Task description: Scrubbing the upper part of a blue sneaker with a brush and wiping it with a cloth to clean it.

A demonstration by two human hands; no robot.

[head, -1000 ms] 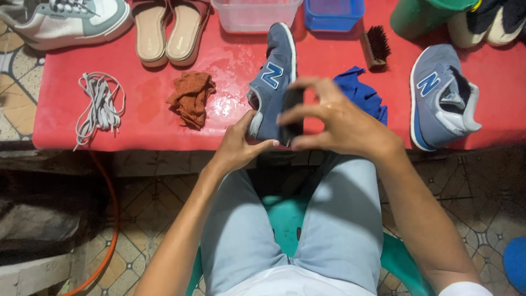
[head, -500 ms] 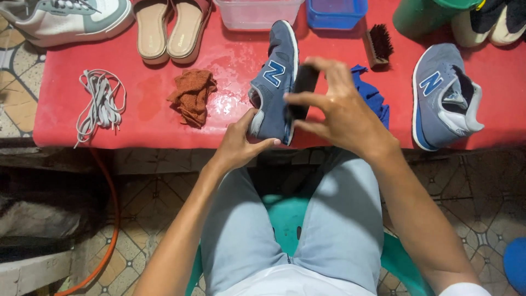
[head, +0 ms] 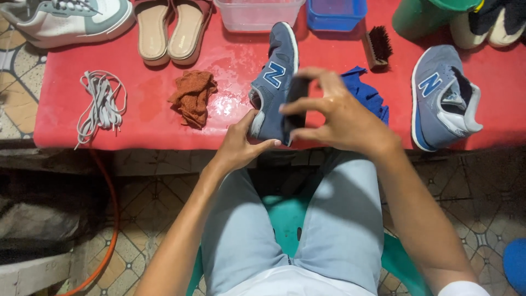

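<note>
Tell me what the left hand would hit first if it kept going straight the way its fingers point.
The left hand already touches the heel of the blue shoe; going on, it would likely press into that shoe.

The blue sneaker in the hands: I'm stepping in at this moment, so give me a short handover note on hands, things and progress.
Left hand grips the heel of the blue sneaker, held on its side above the red table.
Right hand pinches the dark insert at its opening.
Its pair lies to the right; laces far left, brush behind.
Done: laces out.
Left: cannot tell.
</note>
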